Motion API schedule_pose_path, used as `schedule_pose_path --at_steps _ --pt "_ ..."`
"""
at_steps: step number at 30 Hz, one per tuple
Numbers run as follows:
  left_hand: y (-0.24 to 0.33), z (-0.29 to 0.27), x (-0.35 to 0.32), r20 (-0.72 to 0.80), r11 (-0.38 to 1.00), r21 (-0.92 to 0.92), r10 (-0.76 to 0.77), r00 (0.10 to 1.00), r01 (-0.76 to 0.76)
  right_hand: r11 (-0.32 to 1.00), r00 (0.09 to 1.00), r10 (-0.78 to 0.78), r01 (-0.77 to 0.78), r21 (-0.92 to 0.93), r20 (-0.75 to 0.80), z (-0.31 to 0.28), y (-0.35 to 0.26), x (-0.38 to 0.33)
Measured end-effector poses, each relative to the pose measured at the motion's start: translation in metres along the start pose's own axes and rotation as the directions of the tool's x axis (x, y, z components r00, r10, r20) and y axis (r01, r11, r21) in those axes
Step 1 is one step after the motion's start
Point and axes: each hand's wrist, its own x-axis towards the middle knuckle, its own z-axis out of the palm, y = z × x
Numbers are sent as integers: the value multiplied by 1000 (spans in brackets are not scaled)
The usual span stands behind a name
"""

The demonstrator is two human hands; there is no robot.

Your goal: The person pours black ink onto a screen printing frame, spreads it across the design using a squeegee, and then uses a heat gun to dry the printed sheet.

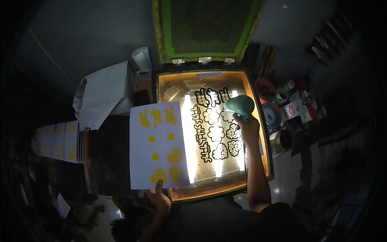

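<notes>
My left hand (159, 198) grips the lower edge of a white printed sheet (141, 151), its thumb on top. The sheet bears yellow shapes and dots and partly covers the left side of a lit glass-topped frame (193, 192). In my right hand (246, 121) is a teal hair dryer (241, 105), held by its handle above the right part of the glass. Beneath it, black outlined letters and flowers (216, 133) show on the bright surface. Some of that artwork is hidden by the dryer and my forearm.
A green-edged printing screen (205, 50) stands raised on clamps behind the frame. Jars and tubs (296, 109) crowd the right side. At left are a dark table (107, 161), a white paper-covered block (107, 92) and yellow-printed sheets (60, 141). Dim shapes lie lower left.
</notes>
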Motion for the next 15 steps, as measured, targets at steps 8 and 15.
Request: schedule_pose_path --at_steps 8,15 --pt "11 10 -1 2 1000 25 -1 1000 1 997 999 -40 41 71 -8 11 -2 56" --pt "13 12 -1 28 1000 23 -3 1000 3 998 998 -57 56 -27 -17 22 -6 92"
